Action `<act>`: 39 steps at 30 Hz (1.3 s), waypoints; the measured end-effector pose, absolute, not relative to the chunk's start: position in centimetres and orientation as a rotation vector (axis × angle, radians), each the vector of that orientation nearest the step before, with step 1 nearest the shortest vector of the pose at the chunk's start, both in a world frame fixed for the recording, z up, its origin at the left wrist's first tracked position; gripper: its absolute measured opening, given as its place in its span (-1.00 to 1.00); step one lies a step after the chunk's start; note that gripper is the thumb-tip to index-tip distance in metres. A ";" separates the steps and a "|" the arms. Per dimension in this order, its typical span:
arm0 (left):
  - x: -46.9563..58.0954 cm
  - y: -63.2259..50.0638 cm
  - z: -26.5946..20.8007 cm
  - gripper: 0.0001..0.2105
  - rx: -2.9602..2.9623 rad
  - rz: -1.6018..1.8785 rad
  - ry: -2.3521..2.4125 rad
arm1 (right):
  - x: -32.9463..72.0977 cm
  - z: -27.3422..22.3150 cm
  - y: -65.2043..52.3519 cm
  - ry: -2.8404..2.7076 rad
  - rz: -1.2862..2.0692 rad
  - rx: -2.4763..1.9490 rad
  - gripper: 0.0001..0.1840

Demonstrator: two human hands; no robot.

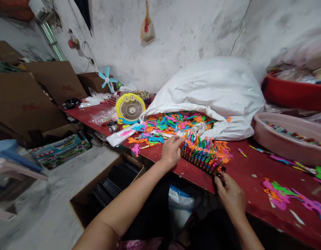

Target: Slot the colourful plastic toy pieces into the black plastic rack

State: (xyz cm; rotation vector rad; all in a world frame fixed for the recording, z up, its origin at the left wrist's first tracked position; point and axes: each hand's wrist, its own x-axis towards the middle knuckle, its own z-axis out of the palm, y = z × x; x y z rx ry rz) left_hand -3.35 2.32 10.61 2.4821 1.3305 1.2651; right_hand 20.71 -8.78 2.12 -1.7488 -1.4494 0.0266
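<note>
A black rack (199, 165) at the table's front edge holds several rows of small dark sticks topped with bright plastic shapes (202, 147) in orange, green, pink and blue. My left hand (172, 151) is closed at the rack's left end, its fingertips partly hidden by the toppers. At the right front corner, my right hand (230, 194) has its thumb and fingers closed around the rack's end. Behind the rack, a big white sack (212, 86) lies with its mouth towards me. Loose plastic shapes (178, 121) spill from it onto the red table (244, 180).
A yellow fan (131, 108) and metal cup (113, 126) stand to the left. On the right are a pink basin (288, 139), a red basin (293, 92) and loose plastic pieces (280, 194). Below the table edge, a cardboard box (78, 208) holds black racks (110, 187).
</note>
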 end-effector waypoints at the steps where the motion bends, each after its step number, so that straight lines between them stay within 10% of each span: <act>1: -3.3 2.3 10.6 -0.43 2.503 1.268 1.332 | 20.7 2.1 -8.8 -1.451 0.022 -1.746 -0.50; 39: -2.7 0.9 9.5 -0.53 2.728 1.382 1.241 | 20.6 1.3 -8.8 -1.449 0.055 -1.691 -0.60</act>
